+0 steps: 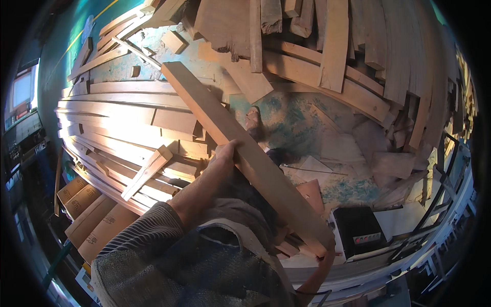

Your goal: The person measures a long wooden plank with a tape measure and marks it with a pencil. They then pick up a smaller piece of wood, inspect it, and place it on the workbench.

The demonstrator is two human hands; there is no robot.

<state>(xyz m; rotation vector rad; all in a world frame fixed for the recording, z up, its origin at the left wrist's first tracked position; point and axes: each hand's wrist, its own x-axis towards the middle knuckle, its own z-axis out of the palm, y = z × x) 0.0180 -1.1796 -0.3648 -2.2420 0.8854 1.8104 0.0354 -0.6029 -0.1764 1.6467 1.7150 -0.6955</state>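
Observation:
A long, thick wooden board (245,158) slants across the middle of the view, its far end up at the left and its near end down at the right. My left hand (227,151) closes on the board's left edge, a little past its middle; the fingers beneath are mostly hidden. Down at the near end, my right hand (326,255) grips the board's corner, partly covered by the wood. The board is held off the floor, with a shoe (253,123) showing beyond it.
Stacked planks (123,120) lie sunlit at the left. More timber (378,61) piles up at the far right. Scraps lie about the green floor (276,117). A black control box with red buttons (358,233) stands beside my right hand. Cardboard boxes (102,225) sit at the lower left.

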